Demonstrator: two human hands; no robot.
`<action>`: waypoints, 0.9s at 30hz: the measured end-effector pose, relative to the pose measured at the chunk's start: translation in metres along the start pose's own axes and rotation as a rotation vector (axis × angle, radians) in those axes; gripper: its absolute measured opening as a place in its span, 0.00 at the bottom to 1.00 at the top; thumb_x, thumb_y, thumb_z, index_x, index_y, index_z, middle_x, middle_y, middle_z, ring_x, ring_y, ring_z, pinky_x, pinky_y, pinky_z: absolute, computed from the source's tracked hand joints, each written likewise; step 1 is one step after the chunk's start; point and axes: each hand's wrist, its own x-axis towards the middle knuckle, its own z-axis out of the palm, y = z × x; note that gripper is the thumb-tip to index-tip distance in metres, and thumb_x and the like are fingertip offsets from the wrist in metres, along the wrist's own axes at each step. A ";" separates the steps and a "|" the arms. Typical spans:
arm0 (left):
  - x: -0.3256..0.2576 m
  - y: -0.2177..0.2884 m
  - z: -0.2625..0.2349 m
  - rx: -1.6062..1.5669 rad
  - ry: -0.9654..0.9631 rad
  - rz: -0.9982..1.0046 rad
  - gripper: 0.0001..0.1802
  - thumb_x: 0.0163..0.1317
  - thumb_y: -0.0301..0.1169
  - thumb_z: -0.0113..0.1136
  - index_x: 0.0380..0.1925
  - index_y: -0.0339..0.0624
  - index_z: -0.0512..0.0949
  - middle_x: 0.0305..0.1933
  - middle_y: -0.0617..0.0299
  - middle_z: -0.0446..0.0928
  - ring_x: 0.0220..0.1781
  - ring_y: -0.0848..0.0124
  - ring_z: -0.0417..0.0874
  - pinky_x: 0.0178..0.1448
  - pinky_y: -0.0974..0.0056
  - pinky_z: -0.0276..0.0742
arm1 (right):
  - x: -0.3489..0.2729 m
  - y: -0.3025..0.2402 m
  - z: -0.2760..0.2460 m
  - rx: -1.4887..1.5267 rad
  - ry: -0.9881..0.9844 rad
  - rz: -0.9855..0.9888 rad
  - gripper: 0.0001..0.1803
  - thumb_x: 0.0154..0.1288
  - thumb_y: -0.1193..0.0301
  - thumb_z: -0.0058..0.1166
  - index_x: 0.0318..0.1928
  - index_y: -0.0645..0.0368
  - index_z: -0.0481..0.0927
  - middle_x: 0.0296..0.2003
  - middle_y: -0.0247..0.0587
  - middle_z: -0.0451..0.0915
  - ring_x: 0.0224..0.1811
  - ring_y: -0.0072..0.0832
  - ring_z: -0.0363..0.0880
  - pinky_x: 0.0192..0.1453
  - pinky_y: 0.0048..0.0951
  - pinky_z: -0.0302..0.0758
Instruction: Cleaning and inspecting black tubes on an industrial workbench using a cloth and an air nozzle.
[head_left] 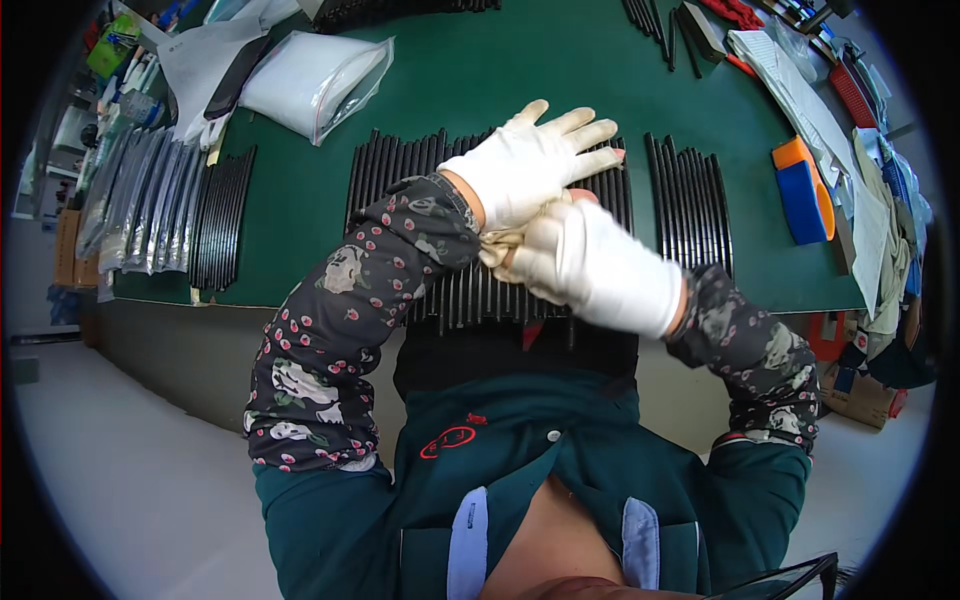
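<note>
Both hands wear white gloves and meet over a row of long black strips [400, 170] lying side by side on the green table [500, 70]. My left hand [535, 160] is raised with its fingers spread and pointing right. My right hand [590, 265] pinches the cuff of the left hand's glove at the wrist. Patterned dark sleeve covers run up both forearms.
More black strips [690, 200] lie to the right and a further batch [222, 215] to the left. Clear bags [140, 200] sit at the far left, a white bagged bundle [315, 80] at the back. An orange and blue tool [805, 190] and papers lie at the right.
</note>
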 end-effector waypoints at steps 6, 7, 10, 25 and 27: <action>0.003 0.008 -0.006 -0.056 -0.072 -0.055 0.30 0.64 0.44 0.56 0.66 0.51 0.66 0.73 0.57 0.60 0.74 0.58 0.61 0.73 0.44 0.58 | -0.015 -0.055 -0.012 0.373 -0.207 -0.064 0.05 0.59 0.71 0.55 0.31 0.59 0.77 0.21 0.37 0.72 0.21 0.33 0.74 0.24 0.34 0.71; 0.001 0.005 -0.005 -0.055 -0.074 -0.060 0.30 0.64 0.44 0.56 0.66 0.51 0.66 0.73 0.57 0.60 0.74 0.58 0.61 0.73 0.44 0.58 | -0.003 -0.043 -0.024 0.493 -0.105 0.053 0.05 0.57 0.72 0.57 0.31 0.60 0.76 0.22 0.38 0.73 0.21 0.34 0.74 0.25 0.34 0.71; 0.003 0.002 -0.008 0.022 -0.105 -0.011 0.30 0.64 0.41 0.57 0.66 0.50 0.65 0.73 0.56 0.60 0.74 0.57 0.61 0.73 0.44 0.58 | -0.015 -0.005 -0.030 0.136 -0.015 0.175 0.13 0.52 0.75 0.59 0.40 0.58 0.78 0.31 0.41 0.78 0.33 0.36 0.78 0.34 0.35 0.75; -0.044 0.068 -0.061 -0.360 -0.211 0.047 0.64 0.42 0.64 0.65 0.68 0.28 0.53 0.74 0.35 0.49 0.77 0.39 0.48 0.74 0.36 0.44 | -0.089 -0.025 -0.118 0.311 0.520 1.025 0.13 0.68 0.76 0.50 0.51 0.66 0.78 0.38 0.35 0.80 0.38 0.15 0.76 0.44 0.16 0.73; -0.042 0.082 -0.062 -0.362 -0.297 0.019 0.66 0.35 0.61 0.71 0.67 0.28 0.55 0.73 0.35 0.51 0.76 0.40 0.50 0.74 0.35 0.44 | -0.088 -0.027 -0.120 0.283 0.414 1.033 0.13 0.66 0.78 0.50 0.49 0.67 0.78 0.41 0.36 0.80 0.41 0.19 0.76 0.51 0.21 0.72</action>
